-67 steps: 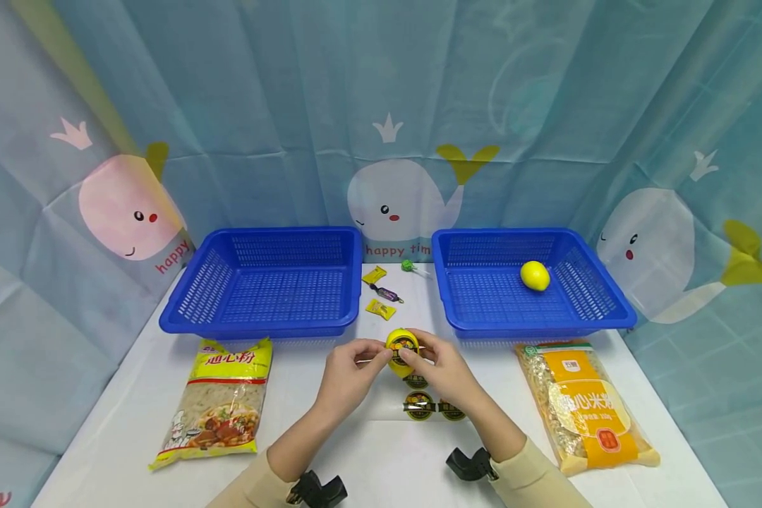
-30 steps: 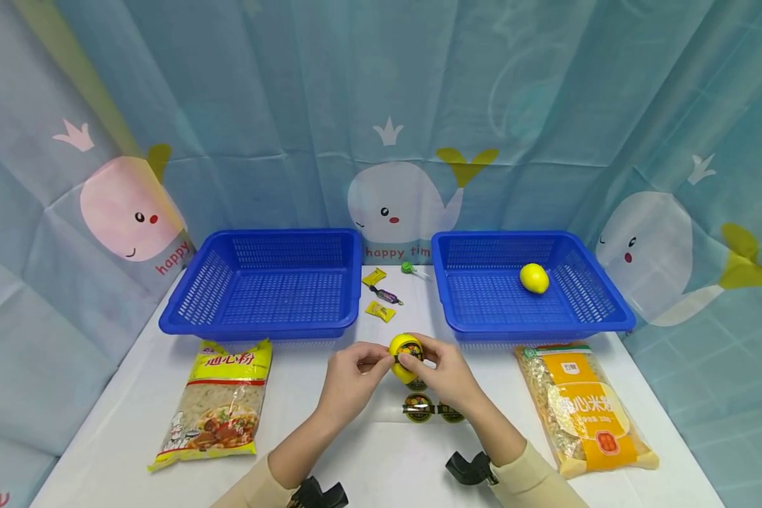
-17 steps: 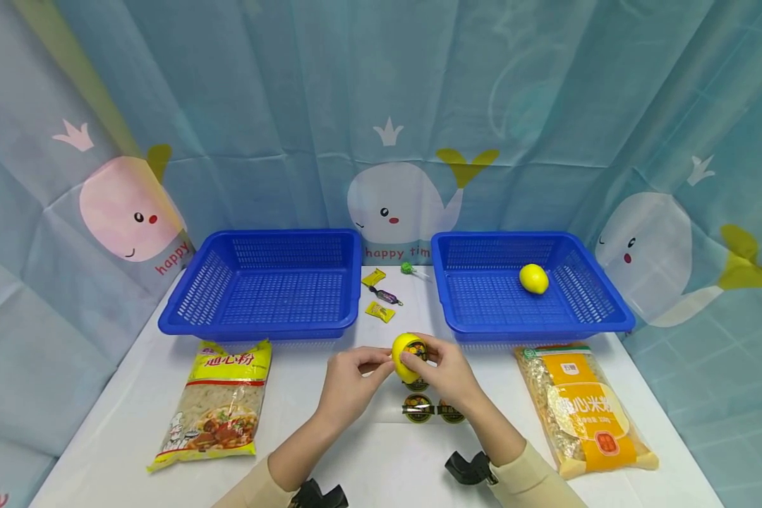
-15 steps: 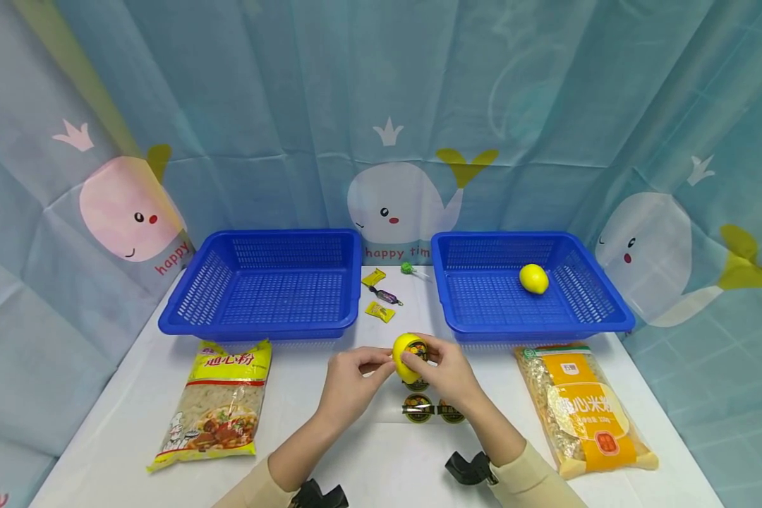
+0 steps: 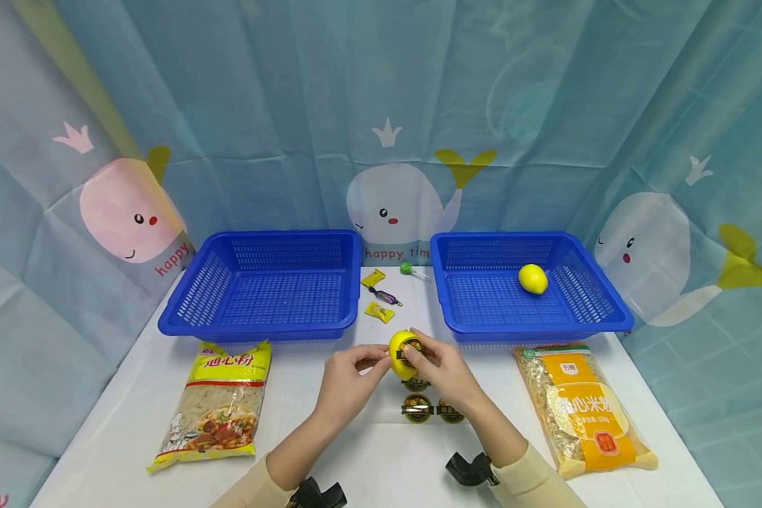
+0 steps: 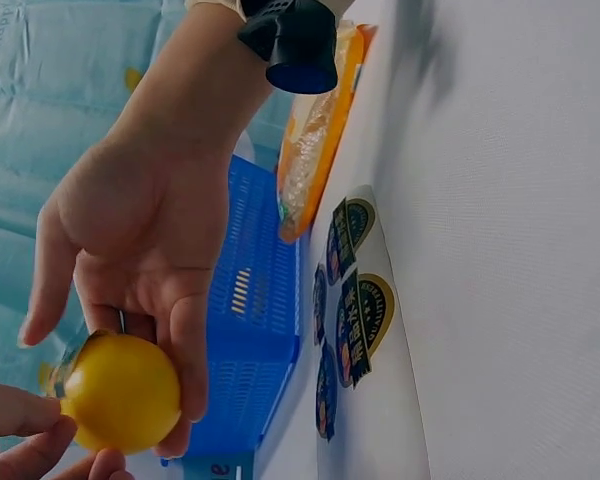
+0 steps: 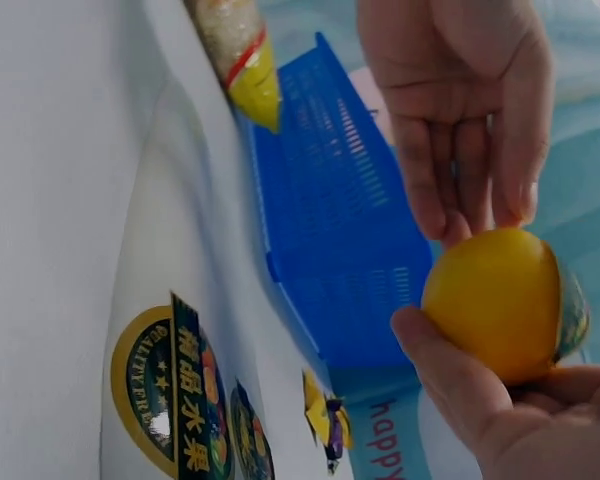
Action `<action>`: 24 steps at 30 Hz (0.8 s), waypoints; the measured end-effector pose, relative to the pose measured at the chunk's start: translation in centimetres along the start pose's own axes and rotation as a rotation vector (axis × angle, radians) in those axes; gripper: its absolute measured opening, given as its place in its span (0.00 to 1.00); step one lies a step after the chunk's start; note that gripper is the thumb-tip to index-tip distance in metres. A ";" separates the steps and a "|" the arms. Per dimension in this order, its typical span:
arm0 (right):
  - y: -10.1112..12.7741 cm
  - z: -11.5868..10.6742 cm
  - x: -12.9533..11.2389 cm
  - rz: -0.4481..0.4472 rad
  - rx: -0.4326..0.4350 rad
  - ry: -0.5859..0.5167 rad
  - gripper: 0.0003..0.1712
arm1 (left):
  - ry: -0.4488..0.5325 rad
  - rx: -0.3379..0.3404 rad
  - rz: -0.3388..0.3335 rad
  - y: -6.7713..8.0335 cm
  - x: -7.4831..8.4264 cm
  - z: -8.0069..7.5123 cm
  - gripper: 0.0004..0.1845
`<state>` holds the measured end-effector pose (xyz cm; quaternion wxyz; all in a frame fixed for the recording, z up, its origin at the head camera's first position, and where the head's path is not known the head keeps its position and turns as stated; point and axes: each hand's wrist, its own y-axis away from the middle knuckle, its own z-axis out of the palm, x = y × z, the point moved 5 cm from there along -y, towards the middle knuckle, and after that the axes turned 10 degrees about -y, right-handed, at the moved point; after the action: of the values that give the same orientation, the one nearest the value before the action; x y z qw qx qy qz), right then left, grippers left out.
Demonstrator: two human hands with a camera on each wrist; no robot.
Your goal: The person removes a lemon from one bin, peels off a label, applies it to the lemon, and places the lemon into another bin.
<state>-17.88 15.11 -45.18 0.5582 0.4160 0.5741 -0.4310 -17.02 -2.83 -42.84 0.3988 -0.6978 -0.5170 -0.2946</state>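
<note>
Whale-print curtain (image 5: 381, 106) fills the upper frame behind the white table (image 5: 101, 437). Two blue baskets (image 5: 267, 282) sit mid-frame, noodle bags (image 5: 219, 402) below them. At lower center, I see my right hand (image 5: 447, 377) and left hand (image 5: 346, 381) both pinching a lemon (image 5: 403, 351), held above the sticker sheet (image 5: 427, 406).

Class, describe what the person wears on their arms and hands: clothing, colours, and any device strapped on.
Both hands are bare: the left hand and right hand show no gloves, and no rings can be made out. Cream long sleeves cover the forearms and stop short of the wrists. A small black camera mount sits at each wrist.
</note>
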 end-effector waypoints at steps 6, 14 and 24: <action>0.4 0.3 -0.5 0.014 -0.120 -0.159 0.34 | 0.077 -0.004 -0.090 -0.4 -0.8 0.0 0.11; 0.6 0.2 -0.7 0.039 -0.039 -0.185 0.30 | 0.146 -0.071 -0.149 -0.5 -1.2 0.0 0.16; 0.4 -0.2 -0.3 0.113 -0.050 -0.253 0.32 | 0.207 -0.176 -0.214 -0.9 -2.1 -0.7 0.13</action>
<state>-17.49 15.39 -44.86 0.6598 0.3760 0.4854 -0.4332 -18.54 -4.36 -43.99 0.3536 -0.6369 -0.5165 -0.4500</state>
